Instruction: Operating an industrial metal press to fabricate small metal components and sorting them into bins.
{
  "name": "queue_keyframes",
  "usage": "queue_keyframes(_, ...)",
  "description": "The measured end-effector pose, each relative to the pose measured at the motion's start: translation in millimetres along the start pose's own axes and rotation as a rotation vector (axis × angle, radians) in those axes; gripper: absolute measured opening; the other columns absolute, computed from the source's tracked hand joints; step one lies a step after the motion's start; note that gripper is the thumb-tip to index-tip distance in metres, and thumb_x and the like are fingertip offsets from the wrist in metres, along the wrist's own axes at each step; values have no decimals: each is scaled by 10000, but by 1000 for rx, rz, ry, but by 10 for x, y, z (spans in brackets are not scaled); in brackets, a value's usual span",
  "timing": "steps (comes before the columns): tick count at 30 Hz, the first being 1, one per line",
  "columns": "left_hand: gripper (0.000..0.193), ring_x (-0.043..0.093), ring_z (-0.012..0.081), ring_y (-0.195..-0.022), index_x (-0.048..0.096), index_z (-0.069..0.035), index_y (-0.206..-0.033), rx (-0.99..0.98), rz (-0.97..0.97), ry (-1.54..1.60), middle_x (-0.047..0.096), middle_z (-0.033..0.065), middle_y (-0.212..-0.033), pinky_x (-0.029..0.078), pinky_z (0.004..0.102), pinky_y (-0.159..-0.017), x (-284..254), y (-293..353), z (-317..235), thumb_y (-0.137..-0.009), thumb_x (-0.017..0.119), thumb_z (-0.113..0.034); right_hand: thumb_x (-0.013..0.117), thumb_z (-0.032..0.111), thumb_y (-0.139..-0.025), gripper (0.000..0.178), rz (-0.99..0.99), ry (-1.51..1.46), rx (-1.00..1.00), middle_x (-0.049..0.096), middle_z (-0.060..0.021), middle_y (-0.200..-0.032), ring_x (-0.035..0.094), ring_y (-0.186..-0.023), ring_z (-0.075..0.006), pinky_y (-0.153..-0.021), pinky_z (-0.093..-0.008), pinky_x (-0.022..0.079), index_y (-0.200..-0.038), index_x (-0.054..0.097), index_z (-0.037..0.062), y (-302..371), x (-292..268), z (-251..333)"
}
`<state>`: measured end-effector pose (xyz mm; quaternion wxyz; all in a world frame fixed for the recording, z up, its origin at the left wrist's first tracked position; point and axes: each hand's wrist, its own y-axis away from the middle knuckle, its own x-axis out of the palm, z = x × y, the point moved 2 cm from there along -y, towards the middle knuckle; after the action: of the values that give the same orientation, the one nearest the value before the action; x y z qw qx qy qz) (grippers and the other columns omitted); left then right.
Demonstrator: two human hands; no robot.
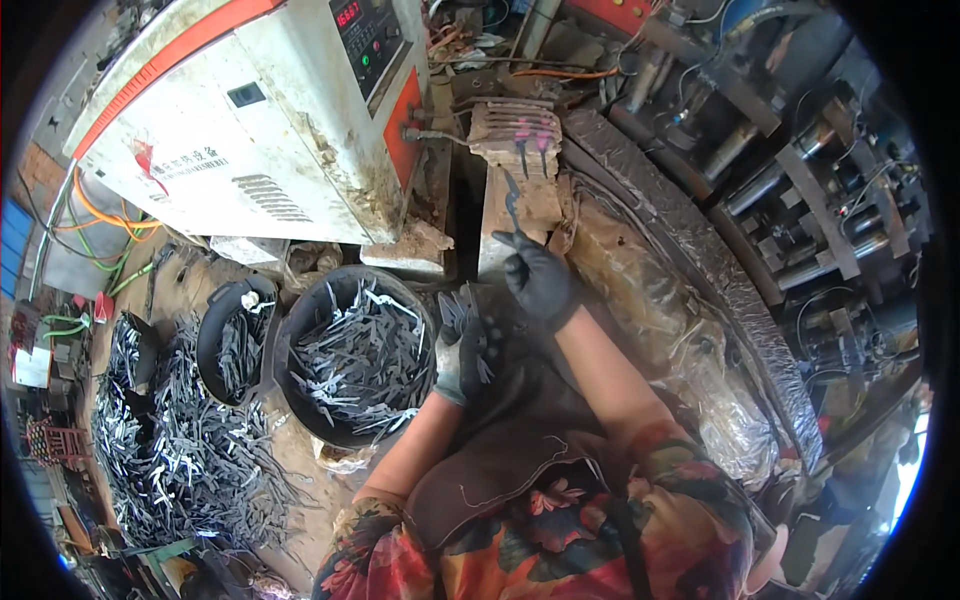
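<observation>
My right hand, in a dark glove, pinches the lower end of a slim, curved metal blank that points up and away from me. Just beyond its tip is a block-shaped heating coil, where two blanks stick out, glowing pink at their upper parts and dark lower down. Close to my lap, my left hand wears a grey-white glove and is closed around a bunch of similar blanks. Left of that hand stands a round black tub heaped with loose grey blanks.
A white and orange machine cabinet rises behind the tub. A smaller black bucket lies tilted beside a large heap of blanks at left. Along the right runs a foil-wrapped edge, with heavy press machinery past it.
</observation>
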<state>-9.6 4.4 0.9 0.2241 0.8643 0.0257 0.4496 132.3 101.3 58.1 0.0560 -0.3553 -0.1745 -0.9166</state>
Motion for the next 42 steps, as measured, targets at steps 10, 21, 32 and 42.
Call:
queue_keyframes(10,115,615,143,-669,608,-55,-1021,105,9,-196,639,48,-844,491,241,-516,-44,5,-53,-917,576,-95,475,312,-983,360,4,-167,-36,622,-54,-772,553,-606,-102,-484,-183,427,-1193,572,36,-844,216,43)
queue_keyframes(21,105,627,155,-706,595,-73,-1005,92,54,-113,640,50,-883,501,264,-513,-134,-18,-77,-901,598,-61,373,645,-906,734,-65,23,62,650,-89,-656,568,-488,-141,-443,-234,458,-832,656,-28,-866,-165,292)
queue_keyframes(32,164,633,190,-730,586,-72,-1056,73,14,-224,646,93,-925,486,277,-540,-224,-183,129,-899,615,-112,523,303,-917,270,-43,128,-471,589,-24,-615,467,-435,-124,-423,-256,375,-814,612,70,-500,-371,539)
queue_keyframes(42,115,587,119,-651,642,-40,-940,106,-54,-380,600,6,-714,471,250,-561,-22,-82,85,-868,595,-116,505,272,-909,222,-692,5,-769,562,-30,-573,477,-424,-107,-386,-251,373,-807,565,84,1131,-1934,2385)
